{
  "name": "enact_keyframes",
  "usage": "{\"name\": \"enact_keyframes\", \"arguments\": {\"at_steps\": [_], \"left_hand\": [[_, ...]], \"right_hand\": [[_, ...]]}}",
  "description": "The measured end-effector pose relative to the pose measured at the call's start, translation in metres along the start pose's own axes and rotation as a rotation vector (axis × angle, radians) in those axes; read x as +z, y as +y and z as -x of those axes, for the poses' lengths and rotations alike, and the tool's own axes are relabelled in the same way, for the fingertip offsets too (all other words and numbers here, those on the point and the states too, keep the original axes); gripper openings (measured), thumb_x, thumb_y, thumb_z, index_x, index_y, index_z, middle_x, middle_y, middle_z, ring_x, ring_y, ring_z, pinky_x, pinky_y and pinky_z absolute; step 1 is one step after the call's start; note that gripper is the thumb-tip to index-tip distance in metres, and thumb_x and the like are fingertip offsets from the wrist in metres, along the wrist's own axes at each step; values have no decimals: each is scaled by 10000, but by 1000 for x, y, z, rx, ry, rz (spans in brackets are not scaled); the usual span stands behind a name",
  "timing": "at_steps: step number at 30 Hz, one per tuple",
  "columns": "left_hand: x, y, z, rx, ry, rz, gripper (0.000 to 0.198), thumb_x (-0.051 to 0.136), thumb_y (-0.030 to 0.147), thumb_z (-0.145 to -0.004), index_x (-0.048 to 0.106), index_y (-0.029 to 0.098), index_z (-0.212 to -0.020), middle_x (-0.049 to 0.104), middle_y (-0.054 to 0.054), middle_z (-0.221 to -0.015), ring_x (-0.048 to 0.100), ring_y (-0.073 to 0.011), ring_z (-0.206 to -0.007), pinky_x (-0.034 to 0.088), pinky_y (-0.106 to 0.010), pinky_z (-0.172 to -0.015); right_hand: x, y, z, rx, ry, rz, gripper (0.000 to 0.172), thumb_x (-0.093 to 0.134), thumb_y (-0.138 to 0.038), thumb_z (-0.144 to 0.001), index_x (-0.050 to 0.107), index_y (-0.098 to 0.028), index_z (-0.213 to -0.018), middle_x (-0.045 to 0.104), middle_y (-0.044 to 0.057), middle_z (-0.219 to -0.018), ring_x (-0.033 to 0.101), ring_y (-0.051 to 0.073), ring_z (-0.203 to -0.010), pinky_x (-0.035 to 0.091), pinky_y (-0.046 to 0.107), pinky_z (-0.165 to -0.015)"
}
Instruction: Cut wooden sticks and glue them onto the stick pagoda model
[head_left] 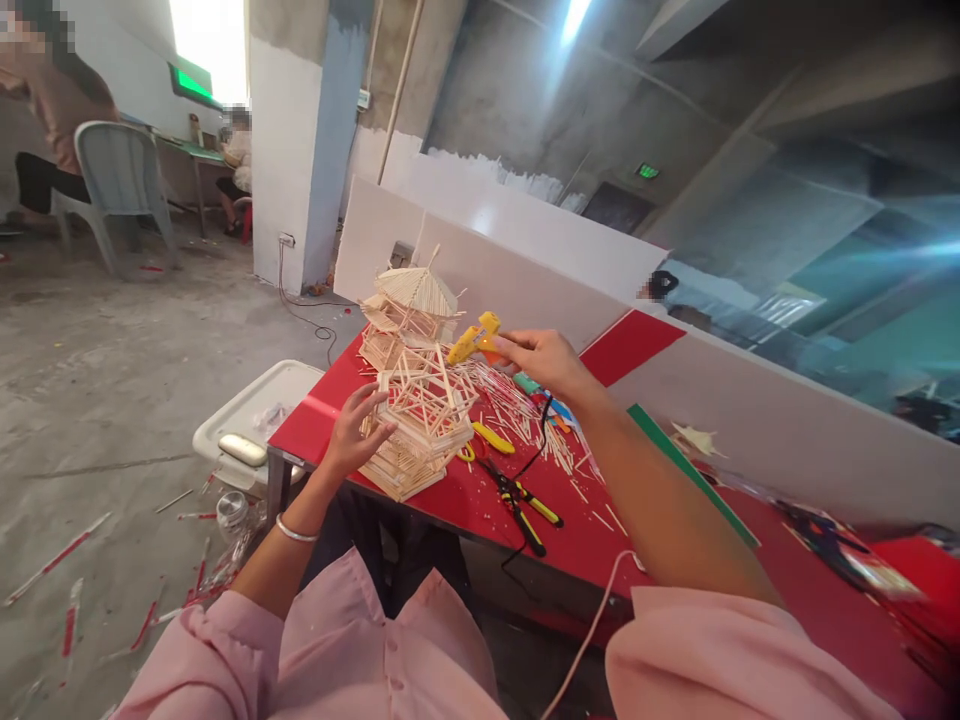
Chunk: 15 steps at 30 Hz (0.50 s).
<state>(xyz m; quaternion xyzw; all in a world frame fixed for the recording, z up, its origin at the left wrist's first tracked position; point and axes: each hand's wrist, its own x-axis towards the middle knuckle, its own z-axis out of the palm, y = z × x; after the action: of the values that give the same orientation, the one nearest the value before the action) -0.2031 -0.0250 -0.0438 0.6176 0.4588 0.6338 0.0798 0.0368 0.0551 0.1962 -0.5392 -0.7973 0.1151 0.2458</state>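
Observation:
A model built of thin wooden sticks (431,425) stands near the front left edge of the red table (450,510). Behind it is another stick structure with a pointed, slatted roof (416,290). My left hand (360,430) is at the left side of the nearer model, its fingers apart; whether the fingertips touch the sticks is unclear. In my right hand (536,360) is a yellow glue gun (476,338), its nozzle pointing left and down over the upper part of the nearer model.
Pliers with black and yellow handles (517,500) and loose sticks (510,400) lie right of the model. A green board (694,475) is farther right. Beside the table's left end sits a white lidded bin (262,400). People and a chair (124,180) are at the far left.

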Motion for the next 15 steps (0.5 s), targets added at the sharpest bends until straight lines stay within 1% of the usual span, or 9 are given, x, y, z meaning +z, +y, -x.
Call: {"name": "enact_keyframes", "arguments": {"at_steps": [3, 6, 10, 15], "left_hand": [[-2, 0, -1, 1, -12, -9, 435, 643, 478, -880, 628, 246, -1248, 564, -136, -1378, 547, -285, -1291, 461, -492, -1072], [-4, 1, -3, -5, -14, -19, 435, 642, 490, -877, 633, 246, -1238, 570, -130, -1368, 544, -286, -1291, 455, -496, -1076], [-6, 1, -5, -2, -17, -14, 433, 636, 491, -882, 630, 242, -1235, 570, -128, -1370, 547, -284, -1286, 446, -510, -1079], [-8, 1, -6, 1, -34, -27, 417, 647, 460, -883, 629, 243, -1238, 568, -126, -1377, 532, -279, -1306, 439, -516, -1088]], "right_hand": [[2, 2, -2, -4, -37, -64, 455, 616, -579, -836, 782, -227, -1072, 735, 47, -756, 607, 138, -654, 473, 287, -640], [2, 0, -1, -27, -26, -40, 449, 605, -588, -838, 786, -242, -1060, 723, 47, -752, 598, 142, -655, 439, 291, -618], [2, -2, 0, -27, -18, -24, 454, 584, -578, -852, 774, -256, -1108, 712, 41, -742, 557, 133, -616, 398, 292, -587], [5, -3, -2, -45, -16, 12, 435, 583, -569, -851, 779, -260, -1086, 710, 30, -736, 557, 137, -638, 401, 295, -621]]}}
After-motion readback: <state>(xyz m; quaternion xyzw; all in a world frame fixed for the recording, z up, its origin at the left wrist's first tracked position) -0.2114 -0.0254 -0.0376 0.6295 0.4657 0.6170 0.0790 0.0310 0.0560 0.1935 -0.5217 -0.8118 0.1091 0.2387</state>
